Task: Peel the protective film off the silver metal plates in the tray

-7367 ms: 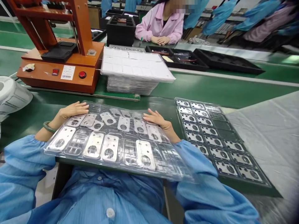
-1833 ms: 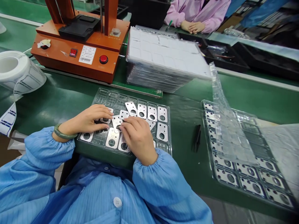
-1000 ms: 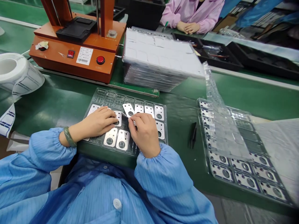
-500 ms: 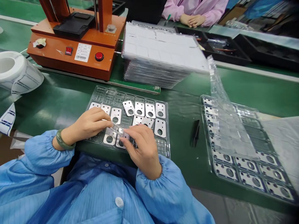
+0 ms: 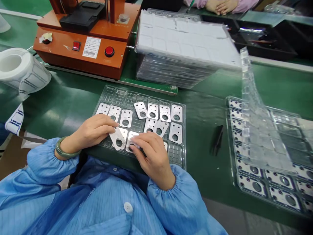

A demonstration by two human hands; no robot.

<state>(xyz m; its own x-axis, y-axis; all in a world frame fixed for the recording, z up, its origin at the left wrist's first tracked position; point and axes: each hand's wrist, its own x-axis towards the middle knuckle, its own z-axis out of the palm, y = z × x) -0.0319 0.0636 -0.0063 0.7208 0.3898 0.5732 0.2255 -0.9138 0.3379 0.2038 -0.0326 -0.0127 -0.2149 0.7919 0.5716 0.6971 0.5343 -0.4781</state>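
My left hand (image 5: 96, 130) pinches a silver metal plate (image 5: 116, 136) with a large round hole, tilted over another plate in the clear plastic tray (image 5: 183, 147). My right hand (image 5: 154, 155) is closed, thumb and fingertips together above a neighbouring metal plate (image 5: 130, 137). Whatever lies between those fingertips is too small or hidden to make out. Several similar plates, such as one metal plate (image 5: 175, 133), lie in the tray's pockets, some askew. The back-row pockets on the left hold no plates.
Black tweezers (image 5: 217, 140) lie right of the tray. Farther right is a second tray (image 5: 234, 176) of plates, partly under clear plastic sheeting (image 5: 266, 137). Behind stand an orange press (image 5: 80, 62) and stacked trays (image 5: 171, 70). A label roll (image 5: 36, 75) sits left; a co-worker's hands (image 5: 222, 6) rest opposite.
The piece held between both hands has turned to show its flat, holed face and now stays in my left hand. My right hand has separated from it slightly. The view has shifted left.
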